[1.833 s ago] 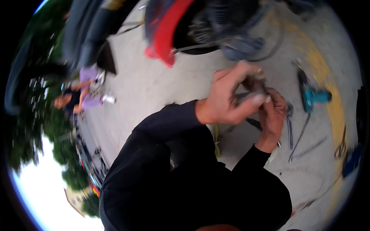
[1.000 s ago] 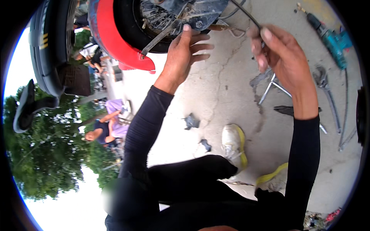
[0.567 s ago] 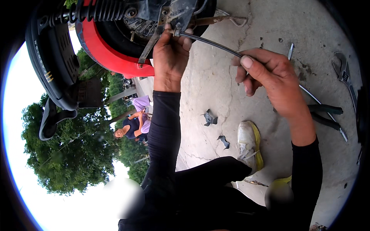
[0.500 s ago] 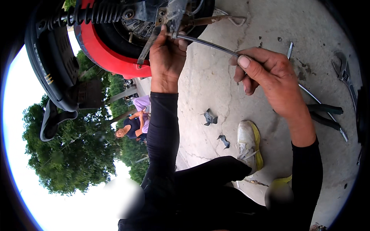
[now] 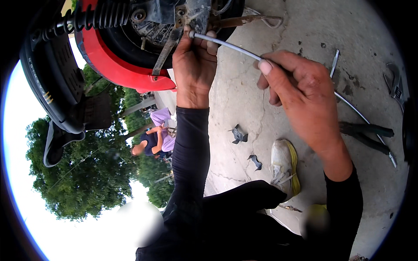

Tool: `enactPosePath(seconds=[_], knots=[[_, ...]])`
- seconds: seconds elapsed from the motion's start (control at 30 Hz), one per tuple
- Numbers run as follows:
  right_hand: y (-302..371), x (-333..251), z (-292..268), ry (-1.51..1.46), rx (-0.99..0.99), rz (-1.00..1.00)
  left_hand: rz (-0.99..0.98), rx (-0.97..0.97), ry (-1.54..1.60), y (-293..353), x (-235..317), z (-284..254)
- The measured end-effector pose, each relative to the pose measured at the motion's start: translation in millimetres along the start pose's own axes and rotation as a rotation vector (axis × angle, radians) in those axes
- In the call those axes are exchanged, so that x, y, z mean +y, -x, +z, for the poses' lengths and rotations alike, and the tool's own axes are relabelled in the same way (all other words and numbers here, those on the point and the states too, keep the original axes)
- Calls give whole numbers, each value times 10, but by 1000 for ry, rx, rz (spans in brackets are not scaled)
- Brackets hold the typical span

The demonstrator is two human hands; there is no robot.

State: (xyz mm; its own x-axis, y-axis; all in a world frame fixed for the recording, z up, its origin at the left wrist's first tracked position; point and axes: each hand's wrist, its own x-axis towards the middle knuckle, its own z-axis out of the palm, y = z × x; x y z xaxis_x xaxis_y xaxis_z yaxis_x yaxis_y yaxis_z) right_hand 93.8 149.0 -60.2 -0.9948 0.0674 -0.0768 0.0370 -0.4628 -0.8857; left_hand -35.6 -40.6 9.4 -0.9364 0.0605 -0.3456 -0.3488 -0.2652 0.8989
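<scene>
A slim grey metal rod runs between my two hands, just beside a dirty metal bracket at the wheel. My left hand, palm up, pinches the rod's ringed end between thumb and fingers. My right hand grips the rod farther along with thumb and curled fingers, which hide its other end. Beyond the left hand are a black tyre and a red fender of a two-wheeler. A flat metal strap reaches from the bracket to the fender.
A coil-spring shock absorber and black seat fill the upper left. On the concrete lie an adjustable wrench, dark-handled pliers, a silver rod and dark scraps. My shoe stands nearby; a person sits farther off.
My right hand has shifted slightly left and down along with the rod. The threaded tip seen earlier at my left fingers no longer shows. The whole view has moved a little.
</scene>
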Motion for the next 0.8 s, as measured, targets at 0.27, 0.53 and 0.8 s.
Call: enactPosePath(seconds=[0.27, 0.53, 0.8], knots=[[-251, -159, 364, 423, 192, -326, -30, -49, -66, -91, -7, -133], [-400, -96, 450, 475, 250, -382, -21, -39, -35, -86, -42, -100], [-439, -341, 431, 480, 168, -95, 20, -37, -62, -78, -64, -80]])
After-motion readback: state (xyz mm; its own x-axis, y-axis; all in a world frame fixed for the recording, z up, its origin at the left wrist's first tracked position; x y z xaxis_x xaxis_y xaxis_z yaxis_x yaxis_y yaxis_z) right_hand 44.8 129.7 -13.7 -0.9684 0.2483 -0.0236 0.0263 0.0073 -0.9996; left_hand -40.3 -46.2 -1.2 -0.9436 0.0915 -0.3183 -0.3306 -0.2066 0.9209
